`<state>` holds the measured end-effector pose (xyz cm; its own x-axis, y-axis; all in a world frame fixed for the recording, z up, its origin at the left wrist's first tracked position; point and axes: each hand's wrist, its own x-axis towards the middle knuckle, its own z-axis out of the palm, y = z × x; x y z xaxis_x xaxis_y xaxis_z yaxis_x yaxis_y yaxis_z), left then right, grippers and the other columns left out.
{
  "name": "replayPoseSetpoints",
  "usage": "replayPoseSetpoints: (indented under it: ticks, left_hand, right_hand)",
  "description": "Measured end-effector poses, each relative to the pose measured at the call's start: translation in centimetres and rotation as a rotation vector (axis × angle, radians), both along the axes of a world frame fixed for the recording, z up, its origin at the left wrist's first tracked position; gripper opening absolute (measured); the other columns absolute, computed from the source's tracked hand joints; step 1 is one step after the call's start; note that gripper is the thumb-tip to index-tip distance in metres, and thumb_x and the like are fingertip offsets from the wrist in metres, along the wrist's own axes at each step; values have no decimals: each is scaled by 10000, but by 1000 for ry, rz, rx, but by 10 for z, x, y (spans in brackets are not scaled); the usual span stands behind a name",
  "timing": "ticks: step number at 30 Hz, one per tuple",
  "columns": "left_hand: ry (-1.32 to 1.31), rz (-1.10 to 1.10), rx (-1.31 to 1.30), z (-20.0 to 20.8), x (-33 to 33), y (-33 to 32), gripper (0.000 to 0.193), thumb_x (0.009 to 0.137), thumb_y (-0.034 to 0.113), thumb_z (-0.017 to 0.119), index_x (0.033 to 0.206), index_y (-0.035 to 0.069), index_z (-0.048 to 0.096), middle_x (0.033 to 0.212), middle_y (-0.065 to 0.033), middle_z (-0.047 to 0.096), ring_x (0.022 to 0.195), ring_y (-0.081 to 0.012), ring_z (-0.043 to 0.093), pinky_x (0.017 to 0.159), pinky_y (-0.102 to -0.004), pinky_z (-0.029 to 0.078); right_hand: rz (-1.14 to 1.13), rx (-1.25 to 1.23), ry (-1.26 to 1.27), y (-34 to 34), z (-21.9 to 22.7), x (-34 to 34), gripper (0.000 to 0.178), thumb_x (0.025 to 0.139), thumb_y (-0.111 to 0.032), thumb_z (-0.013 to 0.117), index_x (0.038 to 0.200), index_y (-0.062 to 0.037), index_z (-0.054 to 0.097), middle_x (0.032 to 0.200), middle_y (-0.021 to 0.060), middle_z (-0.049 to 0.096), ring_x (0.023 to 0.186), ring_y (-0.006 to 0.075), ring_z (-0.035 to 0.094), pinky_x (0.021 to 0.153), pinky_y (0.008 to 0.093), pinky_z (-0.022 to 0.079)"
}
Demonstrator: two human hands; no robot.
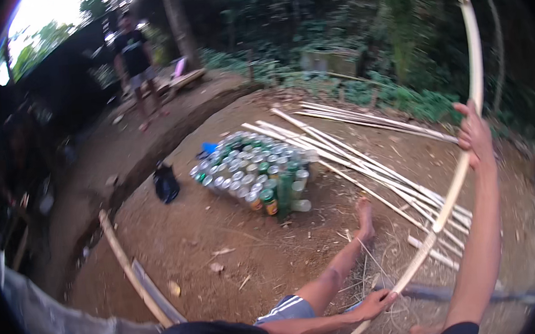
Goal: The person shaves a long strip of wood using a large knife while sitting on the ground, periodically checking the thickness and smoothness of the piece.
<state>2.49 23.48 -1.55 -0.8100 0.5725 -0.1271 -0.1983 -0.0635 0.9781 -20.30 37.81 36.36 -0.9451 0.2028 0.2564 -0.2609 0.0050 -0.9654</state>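
A long, pale split bamboo strip (447,209) slants up across the right side, from near my lap to past the upper edge. My left hand (375,304) is closed on its lower part, close to the lower end. Higher up, my right hand (475,135) grips the same strip with the arm stretched out. A darker joint shows on the strip between my two hands. My bare leg (327,281) reaches forward over the dirt, and thin shavings (366,260) lie beside it.
Several bamboo strips (367,159) lie on the ground ahead. A block of clear and green bottles (242,169) stands left of them, near a black bag (166,182). A pole (131,269) lies at left. Beyond a trench (171,143), a person (135,61) stands.
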Motion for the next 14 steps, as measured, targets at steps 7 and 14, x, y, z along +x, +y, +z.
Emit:
replayPoseSetpoints:
  ticks: [7, 14]
  left_hand:
    - [-469, -285, 248, 49, -19, -91, 251, 1022, 318, 461, 1084, 78, 501, 915, -151, 700, 679, -191, 658, 581, -309, 507]
    - [-137, -160, 13, 139, -38, -103, 365, 1017, 353, 472, 910, 23, 584, 602, -40, 537, 468, -119, 476, 441, -251, 394]
  right_hand:
    - [75, -375, 14, 28, -14, -33, 513, 1008, -480, 433, 1107, -5, 599, 575, -81, 313, 442, 34, 296, 406, 199, 296]
    - [-273, -502, 62, 99, -28, -2, 642, 990, -522, 422, 1357, 3, 375, 1006, 206, 645, 705, 259, 638, 645, 340, 561]
